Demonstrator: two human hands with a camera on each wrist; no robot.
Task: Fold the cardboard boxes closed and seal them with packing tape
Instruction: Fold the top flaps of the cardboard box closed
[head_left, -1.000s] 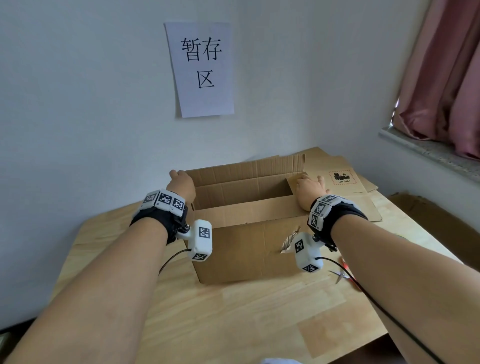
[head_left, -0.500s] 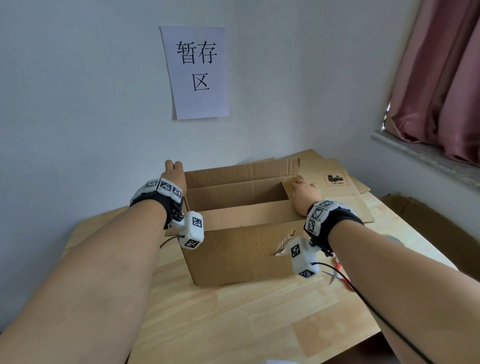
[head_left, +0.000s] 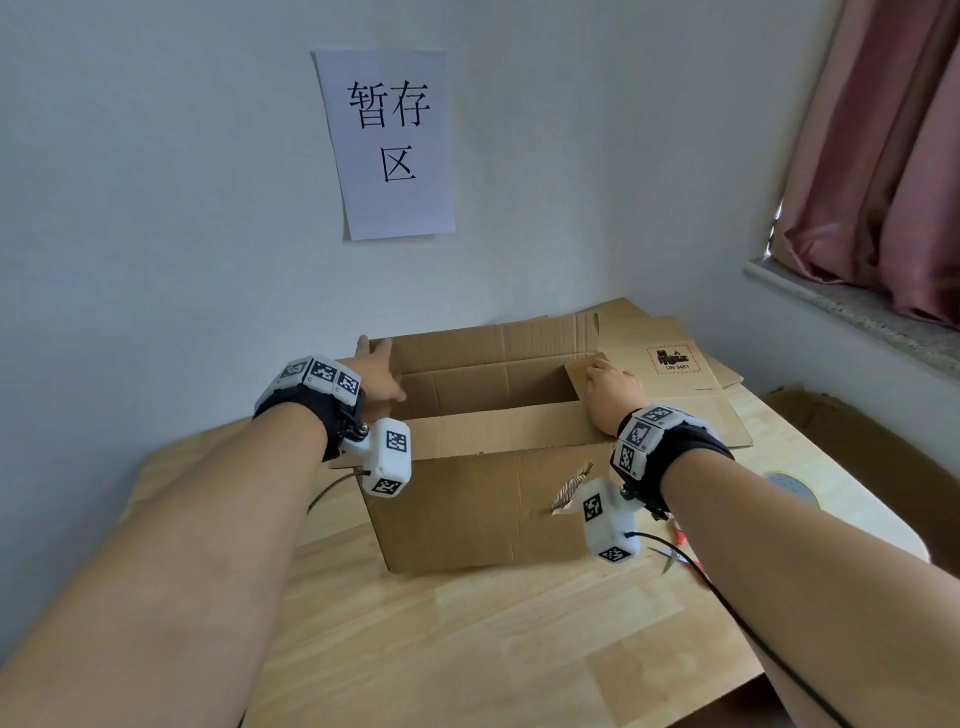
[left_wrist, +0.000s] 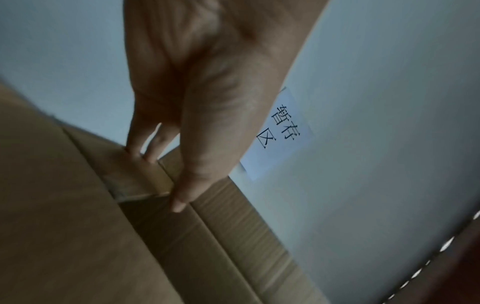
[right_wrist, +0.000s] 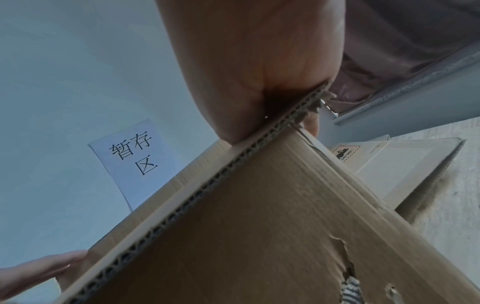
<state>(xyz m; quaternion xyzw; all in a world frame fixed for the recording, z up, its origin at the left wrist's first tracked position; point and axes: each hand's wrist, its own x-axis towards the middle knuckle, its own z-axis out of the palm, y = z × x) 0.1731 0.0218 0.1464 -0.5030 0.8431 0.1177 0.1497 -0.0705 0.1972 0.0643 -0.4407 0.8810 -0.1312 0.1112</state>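
Observation:
An open brown cardboard box (head_left: 483, 499) stands in the middle of the wooden table (head_left: 467, 649), with its long flaps upright. My left hand (head_left: 382, 371) holds the left side flap (left_wrist: 140, 181): straight fingers (left_wrist: 135, 150) lie on its outside and the thumb sits inside. From the right wrist view those fingers (right_wrist: 39, 269) lie flat on the flap. My right hand (head_left: 610, 389) pinches the corrugated edge of the right side flap (right_wrist: 233, 170) between thumb and fingers. No tape is on the box.
Flattened cardboard (head_left: 670, 358) with a red UN 3481 label lies at the back right. Red-handled scissors (head_left: 675, 545) and a pale round disc (head_left: 789, 486) lie right of the box. The box front has a torn hole (head_left: 571, 483). The wall is close behind.
Both hands stay at the side flaps. My left hand's fingers have straightened up along the left flap. The head view has shifted a little.

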